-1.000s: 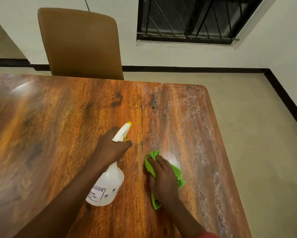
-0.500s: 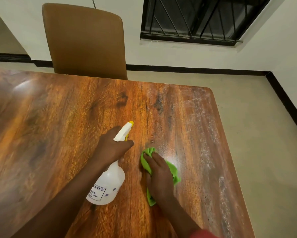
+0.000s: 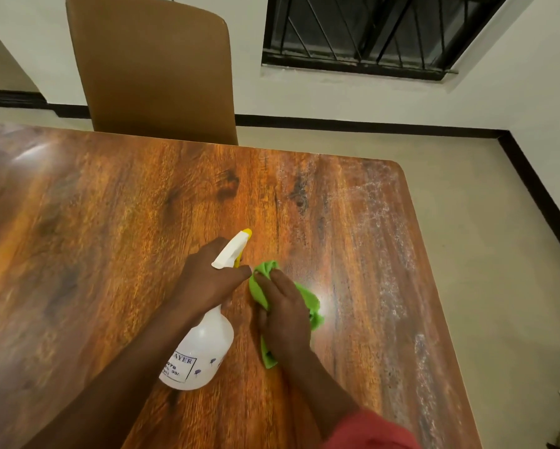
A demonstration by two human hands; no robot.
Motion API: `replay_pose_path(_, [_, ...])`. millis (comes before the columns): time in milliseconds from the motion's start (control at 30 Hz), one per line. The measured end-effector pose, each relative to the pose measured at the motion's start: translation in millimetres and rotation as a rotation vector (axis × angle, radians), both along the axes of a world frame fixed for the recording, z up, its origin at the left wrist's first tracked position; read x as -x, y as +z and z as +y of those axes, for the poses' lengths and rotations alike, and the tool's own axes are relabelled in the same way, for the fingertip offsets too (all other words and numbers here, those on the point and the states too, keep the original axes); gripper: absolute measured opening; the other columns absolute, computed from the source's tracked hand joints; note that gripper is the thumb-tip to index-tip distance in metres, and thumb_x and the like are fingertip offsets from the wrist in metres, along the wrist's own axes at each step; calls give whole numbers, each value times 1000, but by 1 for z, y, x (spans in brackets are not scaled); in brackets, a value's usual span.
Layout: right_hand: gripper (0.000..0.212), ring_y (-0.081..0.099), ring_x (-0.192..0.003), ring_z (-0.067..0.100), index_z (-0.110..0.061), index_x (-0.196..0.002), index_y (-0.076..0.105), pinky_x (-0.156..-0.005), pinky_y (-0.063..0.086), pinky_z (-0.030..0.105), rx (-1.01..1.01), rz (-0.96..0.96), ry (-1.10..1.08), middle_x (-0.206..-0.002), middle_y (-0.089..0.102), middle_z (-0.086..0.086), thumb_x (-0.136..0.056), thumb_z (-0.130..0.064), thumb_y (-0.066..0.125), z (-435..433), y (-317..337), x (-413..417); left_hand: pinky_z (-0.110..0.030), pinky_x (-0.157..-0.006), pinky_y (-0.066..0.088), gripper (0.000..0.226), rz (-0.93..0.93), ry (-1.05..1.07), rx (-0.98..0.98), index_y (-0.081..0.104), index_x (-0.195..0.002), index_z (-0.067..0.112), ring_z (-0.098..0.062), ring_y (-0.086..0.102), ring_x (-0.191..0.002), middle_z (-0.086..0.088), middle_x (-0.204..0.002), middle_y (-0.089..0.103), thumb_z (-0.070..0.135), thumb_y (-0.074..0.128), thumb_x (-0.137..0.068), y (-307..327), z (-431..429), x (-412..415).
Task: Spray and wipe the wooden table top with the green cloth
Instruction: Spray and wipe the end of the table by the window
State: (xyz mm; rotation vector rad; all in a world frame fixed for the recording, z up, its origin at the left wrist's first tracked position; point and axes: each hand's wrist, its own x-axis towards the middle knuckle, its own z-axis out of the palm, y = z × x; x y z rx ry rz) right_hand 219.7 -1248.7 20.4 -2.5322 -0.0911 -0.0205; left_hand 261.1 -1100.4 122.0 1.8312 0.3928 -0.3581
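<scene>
My left hand (image 3: 209, 280) grips the neck of a white spray bottle (image 3: 201, 354) with a white and yellow trigger head, held tilted just over the wooden table top (image 3: 110, 238). My right hand (image 3: 283, 314) lies flat on the green cloth (image 3: 311, 303), fingers stretched forward, pressing it onto the wood just right of the bottle. Most of the cloth is hidden under the hand. A whitish wet film streaks the right part of the table.
A brown chair (image 3: 155, 69) stands at the table's far edge. The table's right edge (image 3: 434, 270) and rounded far corner drop to a beige floor. A barred window (image 3: 369, 34) sits in the wall behind.
My right hand has slid the green cloth left and slightly forward, close to my left hand's thumb. The left hand and bottle have stayed in place.
</scene>
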Motion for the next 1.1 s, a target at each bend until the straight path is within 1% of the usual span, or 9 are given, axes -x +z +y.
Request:
replay_pose_path(133, [62,48,-126,25,-28,-130,57,-107,34,37,1,21,-73,-137,53,5,-72,-9,70,-37,1,4,-29,-53,44,36,-5,0,1,57,-112,28,-20,50,-54,-11,-80,58,20,74,-81,-1,-1,-6])
replay_pose_path(267, [59,44,-130,26,-21,-132,56,-107,38,39,-6,1,-245,-141,49,8,-76,-7,66,-43,1,-44,-25,-46,43,42,35,9,5,51,-115,35,-19,53,-54,-7,-87,59,23,74,-82,-3,13,-10])
replay_pose_path(367, [59,41,-133,26,-20,-134,55,-108,34,37,9,19,-157,-143,47,8,-77,-11,64,-22,1,-54,-24,-44,43,38,21,9,-20,54,-112,32,-18,54,-51,-8,-88,60,24,75,-81,-8,15,-10])
replay_pose_path(467, [53,45,-129,25,-24,-133,55,-106,36,40,29,3,-35,-140,51,7,-80,-26,56,-29,-1,-32,-30,-53,47,41,22,1,-17,58,-113,31,-20,55,-50,-9,-81,59,28,77,-77,-11,12,-12])
replay_pose_path(533, [53,47,-127,24,-26,-133,55,-105,37,41,53,-27,-73,-139,52,6,-80,-32,50,-48,-1,-31,-32,-55,48,36,27,-6,7,59,-109,28,-21,54,-50,-10,-78,57,27,76,-77,-10,9,-16])
replay_pose_path(700, [55,43,-131,26,-19,-134,54,-108,34,37,74,5,-297,-142,48,9,-81,-9,61,-60,-7,-82,-26,-49,43,33,3,-24,-9,59,-112,24,-19,52,-53,-11,-82,57,20,73,-82,-6,12,-25])
replay_pose_path(800, [55,39,-134,26,-19,-135,54,-108,36,39,60,18,-237,-144,46,9,-81,-12,61,-36,-4,-104,-30,-53,44,26,-15,-18,-8,59,-98,18,-24,52,-57,-13,-79,55,24,75,-78,0,8,-36])
replay_pose_path(967, [55,48,-126,28,-26,-131,57,-100,41,41,59,25,-22,-138,53,8,-77,-21,65,-22,-5,-74,-30,-56,44,29,-23,-30,-11,57,-101,28,-23,53,-57,-11,-79,59,28,74,-78,-1,5,-46])
replay_pose_path(1100, [53,51,-124,26,-24,-130,58,-100,43,40,100,-15,-200,-137,53,6,-77,-20,62,-55,-7,-73,-28,-49,43,20,-55,-17,4,59,-93,18,-20,53,-49,-12,-72,57,21,74,-81,-7,5,-46])
